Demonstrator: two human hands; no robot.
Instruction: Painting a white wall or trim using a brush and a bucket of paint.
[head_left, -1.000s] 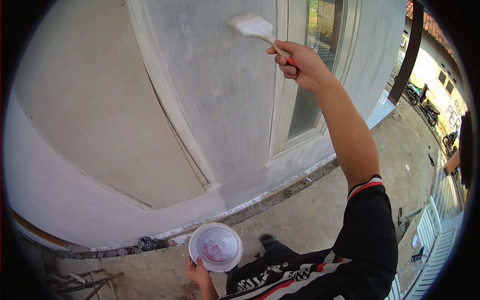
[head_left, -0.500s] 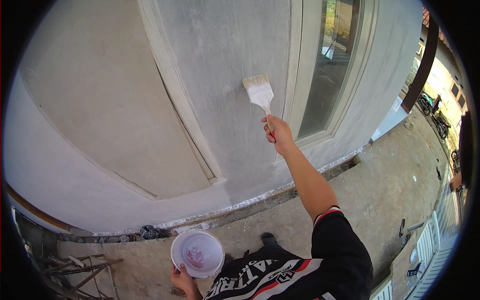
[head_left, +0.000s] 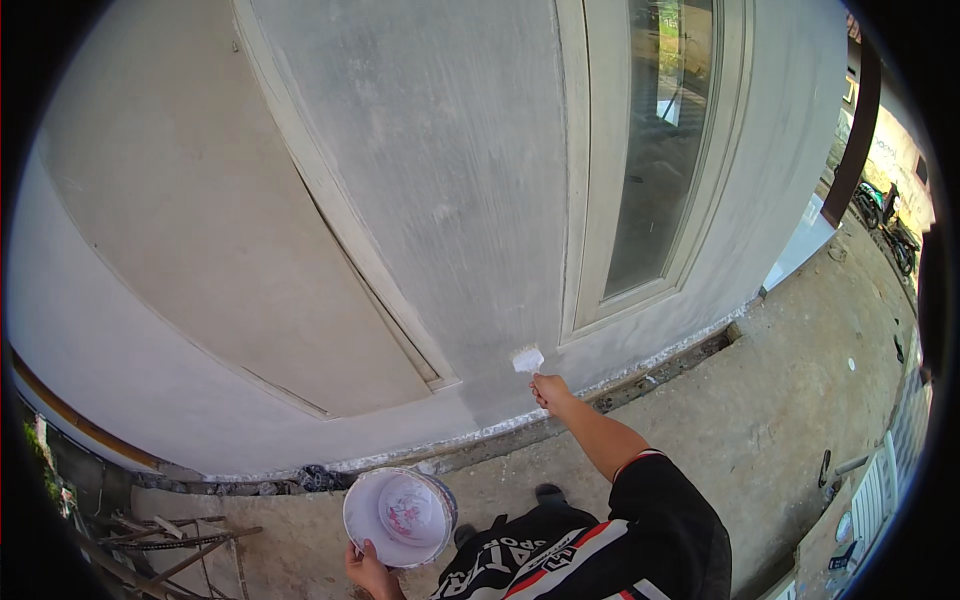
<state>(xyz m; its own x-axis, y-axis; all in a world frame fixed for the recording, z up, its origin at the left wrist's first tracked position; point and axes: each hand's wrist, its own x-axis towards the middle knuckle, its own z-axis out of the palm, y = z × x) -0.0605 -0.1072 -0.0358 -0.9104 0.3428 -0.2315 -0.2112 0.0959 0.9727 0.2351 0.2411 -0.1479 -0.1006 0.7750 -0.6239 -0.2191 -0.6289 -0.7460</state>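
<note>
My right hand [head_left: 550, 393] is closed round the handle of a wide paintbrush [head_left: 527, 361], its head white with paint. The bristles point up against the lower part of the grey wall [head_left: 460, 200], below and left of the window's corner. My left hand [head_left: 372, 570] grips the rim of a white bucket [head_left: 370, 515], tilted so its inside shows. Pinkish-red smears and pale paint mark the bucket's bottom. The fingers of my left hand are partly hidden by the bucket.
A beige door panel [head_left: 200, 230] in a pale frame stands left of the grey strip, and a tall framed window [head_left: 655, 170] right of it. A narrow gutter [head_left: 660, 372] follows the wall's foot. Rusty metal bars [head_left: 190, 550] lie lower left; a white slatted piece [head_left: 877, 490] lies right.
My right hand has brought the paintbrush down the wall from mid-height to near its foot. The view has shifted slightly. My left hand still holds the bucket.
</note>
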